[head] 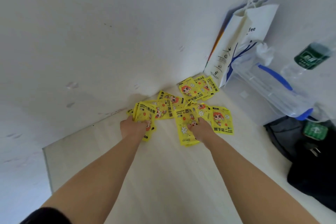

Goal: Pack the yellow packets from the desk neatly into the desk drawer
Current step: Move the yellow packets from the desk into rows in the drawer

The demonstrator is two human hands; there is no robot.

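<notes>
Head view. Yellow packets lie scattered along the far edge of the desk, against the wall. The left hand grasps a bunch of them at the left of the spread; the right hand curls its fingers onto a stack. A smaller cluster lies towards the far right corner, touching a white paper bag. A black bag sits at the right edge.

You get one wide-angle view, worn on your own head, looking forward and steeply down onto the desk. It faces the wall behind the desk. The yellow packets sit mid-frame, farther from you, near that wall.
</notes>
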